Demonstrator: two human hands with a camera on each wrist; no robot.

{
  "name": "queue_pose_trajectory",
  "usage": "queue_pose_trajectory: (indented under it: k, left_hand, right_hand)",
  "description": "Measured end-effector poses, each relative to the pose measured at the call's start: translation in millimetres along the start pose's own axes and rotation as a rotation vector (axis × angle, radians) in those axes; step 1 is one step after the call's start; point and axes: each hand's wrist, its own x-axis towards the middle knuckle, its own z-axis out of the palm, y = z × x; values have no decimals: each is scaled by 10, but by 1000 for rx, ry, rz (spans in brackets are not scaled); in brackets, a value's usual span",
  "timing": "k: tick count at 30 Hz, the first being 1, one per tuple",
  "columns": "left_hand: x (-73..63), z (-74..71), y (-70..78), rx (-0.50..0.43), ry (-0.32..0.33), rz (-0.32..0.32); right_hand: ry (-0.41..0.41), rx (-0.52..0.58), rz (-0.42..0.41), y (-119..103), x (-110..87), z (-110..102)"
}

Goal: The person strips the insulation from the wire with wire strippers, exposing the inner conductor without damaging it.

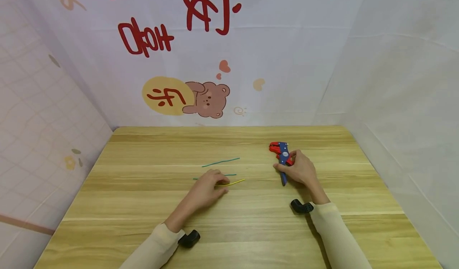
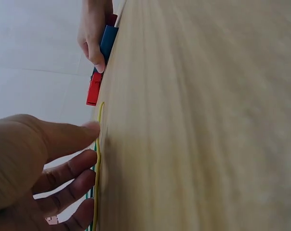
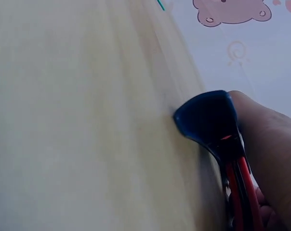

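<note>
On the table, my left hand [image 1: 208,188] reaches over a thin yellow wire [image 1: 237,181]. In the left wrist view its thumb and fingers are spread apart, with the fingertips right at the yellow wire [image 2: 98,173]. A teal wire [image 1: 231,175] runs partly hidden behind this hand, and another teal wire [image 1: 220,162] lies farther back. Over on the right, my right hand [image 1: 303,170] grips a blue and red wire stripper [image 1: 284,155] by its handles, its red jaws pointing away from me. The blue handle end [image 3: 208,115] shows large in the right wrist view.
The wooden table [image 1: 251,229] ends at a white printed cloth backdrop [image 1: 287,61]; more cloth hangs on both sides. Each wrist carries a black camera mount, one at the left wrist [image 1: 189,239] and one at the right wrist [image 1: 302,206].
</note>
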Motion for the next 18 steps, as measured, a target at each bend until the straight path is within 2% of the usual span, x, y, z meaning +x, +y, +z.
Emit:
queue_pose_trajectory:
  k: [10,14,18]
  left_hand:
    - [88,25,27,24,-66,-41]
    - [102,33,32,32,-72,-50]
    - [97,44,35,43,-65,-57]
  right_hand:
    - [-42,-8,35,-44,4,-73]
    - [-56,-10,28,-64,4,-99]
    - [-71,47,34,-68,-3,-115]
